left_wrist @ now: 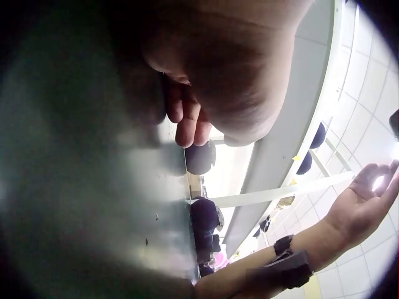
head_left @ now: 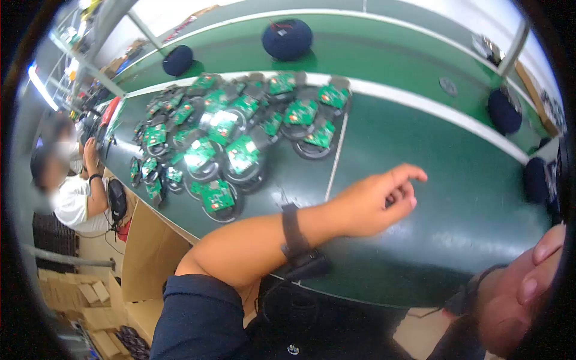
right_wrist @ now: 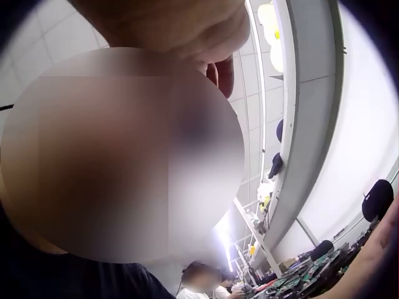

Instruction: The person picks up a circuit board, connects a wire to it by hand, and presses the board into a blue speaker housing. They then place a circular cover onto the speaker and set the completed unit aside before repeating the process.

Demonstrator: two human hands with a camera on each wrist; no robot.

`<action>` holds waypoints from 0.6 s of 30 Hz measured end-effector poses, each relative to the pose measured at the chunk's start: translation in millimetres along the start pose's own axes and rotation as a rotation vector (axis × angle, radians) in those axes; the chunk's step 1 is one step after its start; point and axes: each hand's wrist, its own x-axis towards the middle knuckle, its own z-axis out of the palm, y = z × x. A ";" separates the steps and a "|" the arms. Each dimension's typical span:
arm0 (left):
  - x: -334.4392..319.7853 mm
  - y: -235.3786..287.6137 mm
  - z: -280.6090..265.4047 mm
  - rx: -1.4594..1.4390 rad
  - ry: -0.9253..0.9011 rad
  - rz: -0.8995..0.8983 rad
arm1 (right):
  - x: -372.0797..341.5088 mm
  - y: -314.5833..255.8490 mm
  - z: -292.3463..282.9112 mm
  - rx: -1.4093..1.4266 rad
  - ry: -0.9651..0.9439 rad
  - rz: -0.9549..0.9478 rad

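Note:
My left hand (head_left: 387, 201) hangs over the green table (head_left: 414, 144), its fingers loosely bent with nothing between them. Below the wrist a black strap carries a small camera. In the left wrist view this same hand (left_wrist: 218, 81) fills the top, close over the tabletop. My right hand (head_left: 540, 270) is raised at the right edge of the head view, partly cut off. From the left wrist side, the right hand (left_wrist: 361, 205) shows lifted high with bent fingers and no object visible in them. A blurred face lies close beside the right hand (right_wrist: 187, 31) in the right wrist view.
Many green circuit boards (head_left: 243, 153) on round black bases cover the table's left part. Dark round pads (head_left: 287, 39) sit along the raised back ledge. Another person (head_left: 78, 198) works at the far left, near a cardboard box (head_left: 144, 258).

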 end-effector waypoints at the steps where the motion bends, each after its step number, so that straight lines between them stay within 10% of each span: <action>1: -1.3 4.7 -3.4 0.001 -0.011 -0.034 | 5.7 -1.4 1.4 0.058 -0.016 0.008; 18: -1.9 9.5 -0.8 0.070 -0.031 0.022 | 11.2 11.5 -6.8 0.206 -0.099 0.038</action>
